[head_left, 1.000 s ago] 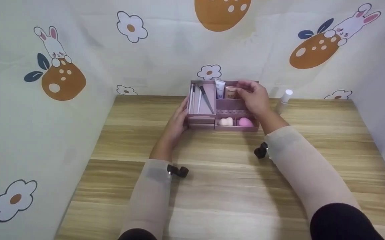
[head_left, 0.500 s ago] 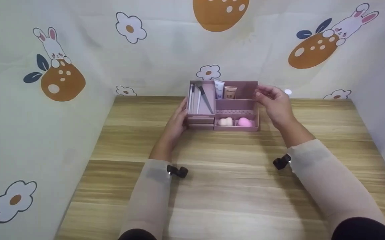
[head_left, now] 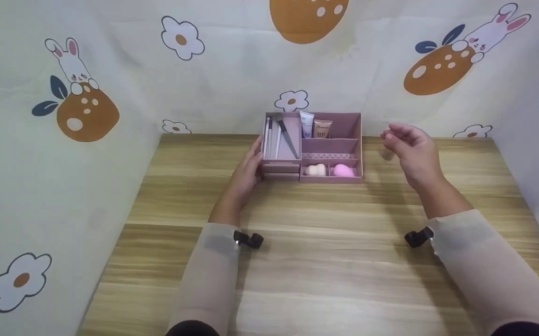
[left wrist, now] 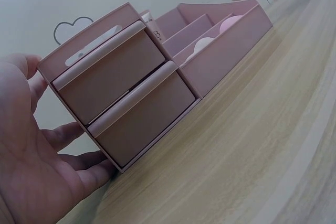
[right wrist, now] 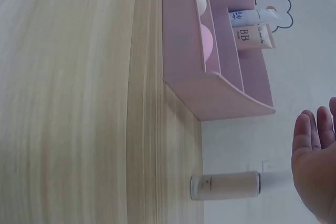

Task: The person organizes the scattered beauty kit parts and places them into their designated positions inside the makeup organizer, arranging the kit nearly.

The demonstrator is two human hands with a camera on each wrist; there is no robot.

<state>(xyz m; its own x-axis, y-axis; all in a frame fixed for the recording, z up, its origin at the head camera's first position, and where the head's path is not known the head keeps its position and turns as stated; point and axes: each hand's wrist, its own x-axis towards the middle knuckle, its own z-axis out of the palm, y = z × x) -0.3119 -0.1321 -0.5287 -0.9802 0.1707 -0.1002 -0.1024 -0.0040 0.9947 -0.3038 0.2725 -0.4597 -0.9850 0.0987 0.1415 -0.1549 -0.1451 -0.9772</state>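
A pink makeup organizer (head_left: 345, 123) stands near the back wall. My left hand (head_left: 247, 172) touches its left side, with the thumb at the top corner in the left wrist view. Makeup brushes (head_left: 288, 138) lie in its top tray. A white tube (head_left: 306, 125) and a BB cream tube (head_left: 321, 129) stand in the back compartment. A cream sponge (head_left: 316, 170) and a pink sponge (head_left: 343, 171) sit in front. My right hand (head_left: 416, 154), fingers loosely bent and holding nothing, hovers right of the organizer beside a bottle (right wrist: 226, 185), whose cap it hides in the head view.
Two drawers (left wrist: 113, 72) face forward under the brush tray. The wooden table (head_left: 297, 261) meets a printed cloth wall (head_left: 232, 70) behind the organizer, with further walls at left and right.
My right hand has left the organizer's back compartment beside the BB cream tube and moved right to the bottle. My left hand stays on the organizer's side.
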